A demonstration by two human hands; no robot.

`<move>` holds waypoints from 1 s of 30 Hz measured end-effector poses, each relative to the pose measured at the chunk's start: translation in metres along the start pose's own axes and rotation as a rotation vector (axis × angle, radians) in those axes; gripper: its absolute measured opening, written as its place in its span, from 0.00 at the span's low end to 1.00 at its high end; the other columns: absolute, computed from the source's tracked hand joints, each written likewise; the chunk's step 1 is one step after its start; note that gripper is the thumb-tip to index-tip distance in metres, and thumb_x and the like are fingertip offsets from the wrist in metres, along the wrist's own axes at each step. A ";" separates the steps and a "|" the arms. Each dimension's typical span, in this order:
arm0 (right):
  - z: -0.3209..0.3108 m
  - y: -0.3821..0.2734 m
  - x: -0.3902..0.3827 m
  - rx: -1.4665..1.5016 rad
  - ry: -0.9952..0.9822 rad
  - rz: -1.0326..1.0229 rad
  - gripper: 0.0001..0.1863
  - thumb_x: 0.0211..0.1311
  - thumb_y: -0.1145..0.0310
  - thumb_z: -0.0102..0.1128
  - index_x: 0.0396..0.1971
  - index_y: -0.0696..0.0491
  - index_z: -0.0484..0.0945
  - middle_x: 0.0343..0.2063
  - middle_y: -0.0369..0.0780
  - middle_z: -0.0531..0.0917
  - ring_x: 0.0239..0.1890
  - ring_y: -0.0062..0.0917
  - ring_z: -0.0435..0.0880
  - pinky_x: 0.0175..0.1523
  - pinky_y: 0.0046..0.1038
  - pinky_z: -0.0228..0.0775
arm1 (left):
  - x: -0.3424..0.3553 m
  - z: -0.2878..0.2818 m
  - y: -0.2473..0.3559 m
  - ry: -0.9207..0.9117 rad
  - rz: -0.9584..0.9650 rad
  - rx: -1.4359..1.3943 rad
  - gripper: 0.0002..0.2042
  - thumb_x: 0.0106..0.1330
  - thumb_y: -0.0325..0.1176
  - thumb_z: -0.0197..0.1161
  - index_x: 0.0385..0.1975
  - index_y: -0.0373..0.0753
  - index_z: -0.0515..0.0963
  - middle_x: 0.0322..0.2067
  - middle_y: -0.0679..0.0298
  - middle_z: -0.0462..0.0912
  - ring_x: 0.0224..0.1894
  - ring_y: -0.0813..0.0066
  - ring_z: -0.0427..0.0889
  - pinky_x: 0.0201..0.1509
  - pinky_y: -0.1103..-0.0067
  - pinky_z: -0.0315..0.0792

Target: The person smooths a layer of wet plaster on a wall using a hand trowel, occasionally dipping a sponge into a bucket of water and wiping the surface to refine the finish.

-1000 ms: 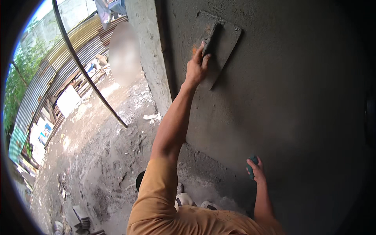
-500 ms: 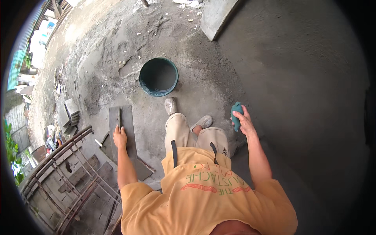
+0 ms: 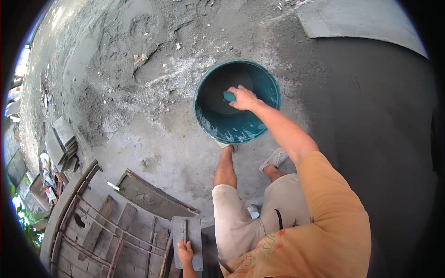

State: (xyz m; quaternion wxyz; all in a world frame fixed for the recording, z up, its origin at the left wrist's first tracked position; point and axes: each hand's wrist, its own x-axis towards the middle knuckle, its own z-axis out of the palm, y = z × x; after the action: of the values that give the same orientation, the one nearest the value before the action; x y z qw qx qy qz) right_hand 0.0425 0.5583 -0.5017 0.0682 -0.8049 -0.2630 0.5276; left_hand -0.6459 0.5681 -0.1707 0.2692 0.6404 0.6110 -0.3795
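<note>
A teal sponge (image 3: 229, 96) is in the grip of my right hand (image 3: 244, 98), which reaches down inside the round dark green bucket (image 3: 254, 121). Grey smears mark the bucket's inner wall, and a murky grey surface shows at its bottom; I cannot tell whether the sponge touches it. Low in the view, my left hand (image 3: 185, 253) is closed round the handle of a flat rectangular plastering float (image 3: 195, 232). The float is grey and lies close beside my left leg, near a rusty metal frame.
The metal frame (image 3: 121, 234) with bars stands at lower left. Beside it lies a mortar-coated board (image 3: 148, 197). Stacked grey tiles (image 3: 62, 141) sit farther left. Smooth dark mortar (image 3: 375, 139) covers the right side, with a pale flat sheet (image 3: 361, 21) at far right.
My right hand has moved left and forward with the sponge, from the right side into the bucket. My left hand has drawn back toward me with the float. I am bent closer over the bucket.
</note>
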 end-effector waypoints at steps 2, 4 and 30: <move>0.016 0.009 0.065 -0.055 0.095 0.081 0.33 0.58 0.59 0.68 0.65 0.40 0.68 0.68 0.51 0.64 0.65 0.49 0.71 0.66 0.45 0.68 | 0.005 0.009 -0.018 0.015 0.056 0.059 0.19 0.68 0.38 0.62 0.52 0.31 0.76 0.37 0.42 0.83 0.43 0.38 0.81 0.50 0.57 0.73; 0.031 0.036 0.121 -0.079 0.280 0.165 0.33 0.57 0.60 0.68 0.64 0.42 0.69 0.66 0.51 0.66 0.64 0.48 0.72 0.65 0.46 0.69 | 0.016 0.021 -0.027 0.042 0.127 0.096 0.19 0.69 0.39 0.61 0.50 0.29 0.76 0.36 0.42 0.83 0.40 0.39 0.81 0.50 0.59 0.73; -0.172 0.110 -0.484 1.763 -0.226 -0.439 0.34 0.61 0.49 0.69 0.61 0.46 0.64 0.44 0.43 0.81 0.43 0.37 0.86 0.31 0.37 0.84 | -0.045 -0.117 0.206 0.560 0.481 -0.029 0.21 0.71 0.45 0.55 0.49 0.30 0.77 0.39 0.39 0.81 0.43 0.41 0.80 0.50 0.58 0.72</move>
State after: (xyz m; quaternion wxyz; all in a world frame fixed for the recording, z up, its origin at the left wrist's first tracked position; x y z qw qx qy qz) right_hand 0.0856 0.2538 -0.0763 0.7305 -0.3369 0.0827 0.5883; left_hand -0.4227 0.6145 -0.0916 0.1819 0.8411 0.4982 -0.1067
